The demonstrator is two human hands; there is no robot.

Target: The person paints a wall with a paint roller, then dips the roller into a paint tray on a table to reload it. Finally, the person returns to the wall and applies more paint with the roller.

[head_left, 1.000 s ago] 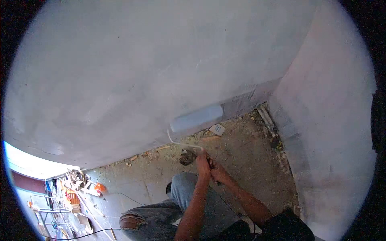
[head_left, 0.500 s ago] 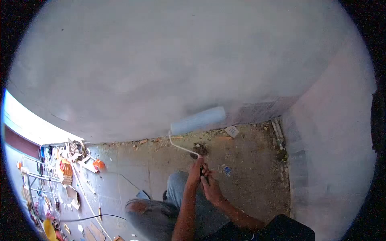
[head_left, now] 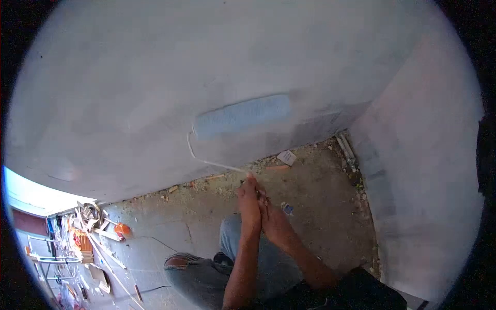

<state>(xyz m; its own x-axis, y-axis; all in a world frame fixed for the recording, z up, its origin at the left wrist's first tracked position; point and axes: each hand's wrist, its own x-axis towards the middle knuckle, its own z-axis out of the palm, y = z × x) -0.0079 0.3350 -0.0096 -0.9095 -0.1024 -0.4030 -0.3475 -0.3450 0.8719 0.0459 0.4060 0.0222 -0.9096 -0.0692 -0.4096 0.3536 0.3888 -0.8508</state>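
Pale-blue roller [head_left: 243, 116] meets the wall [head_left: 150, 72] at twelve o'clock; my left hand [head_left: 249, 201] and right hand [head_left: 275, 221], closed, hold it.

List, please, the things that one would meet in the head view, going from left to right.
Metal frame, orange object, torn jeans knee, left hand, right hand, pale bars in the floor's corner. The paint roller is left out: it spans above both hands.

The left hand [head_left: 250, 204] and right hand [head_left: 275, 221] mostly hide the grip of the roller [head_left: 243, 117], and the card [head_left: 286, 157] bears illegibly small print.
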